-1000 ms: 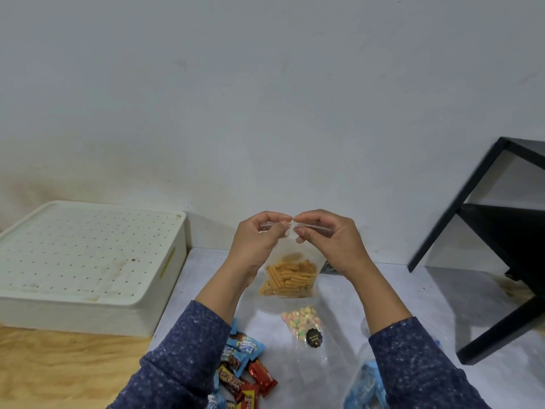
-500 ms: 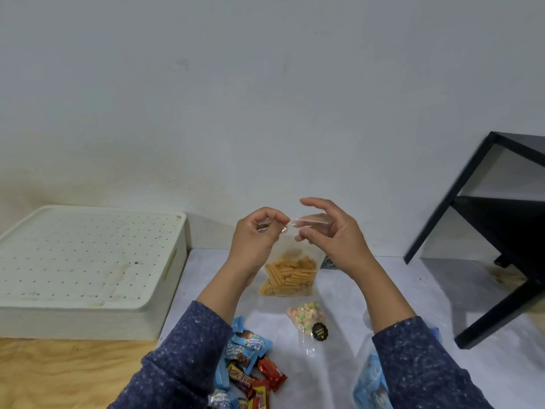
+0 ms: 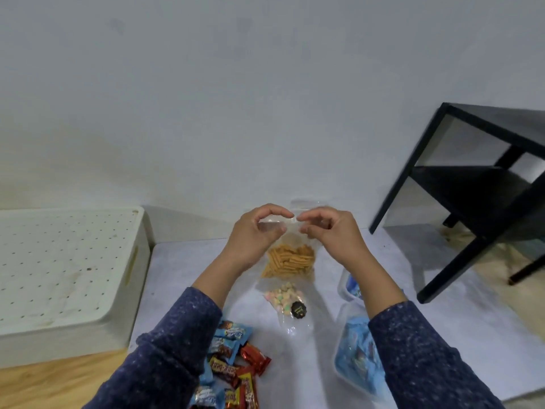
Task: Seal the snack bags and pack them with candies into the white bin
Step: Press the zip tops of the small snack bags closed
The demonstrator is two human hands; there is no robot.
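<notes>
Snack bag (image 3: 287,261): clear plastic, orange sticks inside, held upright above the bench (image 3: 442,335) between both hands. I see my left hand (image 3: 253,234) and right hand (image 3: 330,231) with fingers curled, pinching the top strip from either side. Judged light, limp, slippery; contents brittle, so I hold the seal edge, not the belly. Second bag of pastel sweets (image 3: 284,296) lies flat just below. Wrapped candies (image 3: 233,367) heaped near the left sleeve. White bin (image 3: 67,276) stands far left, lid on.
</notes>
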